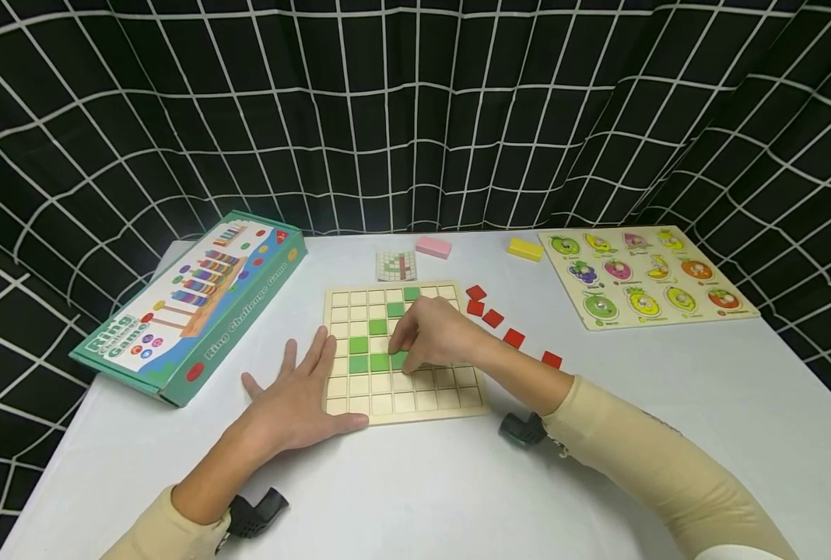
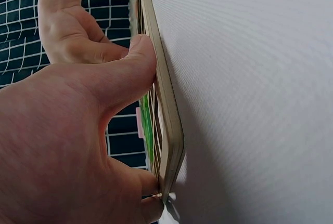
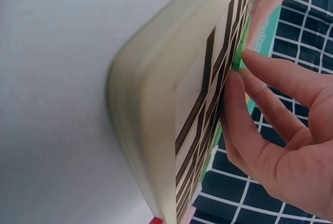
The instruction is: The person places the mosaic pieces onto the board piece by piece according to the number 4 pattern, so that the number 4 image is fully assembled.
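A wooden grid board lies on the white table, with several green square tiles set in its cells. My left hand is spread at the board's near left corner, thumb on the front edge and fingertips along the left edge. In the left wrist view the thumb presses on the rim. Over the middle of the board, my right hand pinches a green tile between thumb and fingers, right at the grid. Part of that tile is hidden by the fingertips.
Several red tiles lie along the board's right side. Behind it are a small pattern card, a pink block and a yellow block. A ring game box stands left; a fruit puzzle board lies right.
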Demonstrator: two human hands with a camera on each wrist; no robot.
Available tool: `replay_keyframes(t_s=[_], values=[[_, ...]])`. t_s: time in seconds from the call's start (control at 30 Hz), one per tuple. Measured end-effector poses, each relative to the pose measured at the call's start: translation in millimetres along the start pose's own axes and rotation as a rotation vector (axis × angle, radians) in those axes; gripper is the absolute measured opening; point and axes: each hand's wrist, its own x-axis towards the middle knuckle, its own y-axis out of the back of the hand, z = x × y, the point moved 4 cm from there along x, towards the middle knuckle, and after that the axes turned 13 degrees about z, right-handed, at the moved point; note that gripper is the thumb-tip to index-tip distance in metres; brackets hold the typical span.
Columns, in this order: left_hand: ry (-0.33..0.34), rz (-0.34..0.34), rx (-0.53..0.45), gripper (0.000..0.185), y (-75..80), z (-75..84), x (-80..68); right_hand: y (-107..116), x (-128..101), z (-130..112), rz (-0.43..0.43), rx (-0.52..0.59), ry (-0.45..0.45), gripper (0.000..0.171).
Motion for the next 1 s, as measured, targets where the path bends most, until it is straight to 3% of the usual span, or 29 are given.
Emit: replay_keyframes(t_s=[0.37, 0.63, 1.0], values=[[-0.005, 0.007, 0.005, 0.126, -1.1, -0.5, 0.4, 12.8, 2.9, 11.5, -0.015, 0.082, -0.007, 0.026], [-0.007, 0.011, 0.004, 0.126, -0.6, 0.1, 0.9, 37.5, 11.0, 20.9, 0.043, 0.09, 0.003, 0.021], [-0.006, 0.015, 0.002, 0.126, -0.2, 0.4, 0.9, 64.9, 24.2, 43.7, 0.141, 0.045, 0.092, 0.018]])
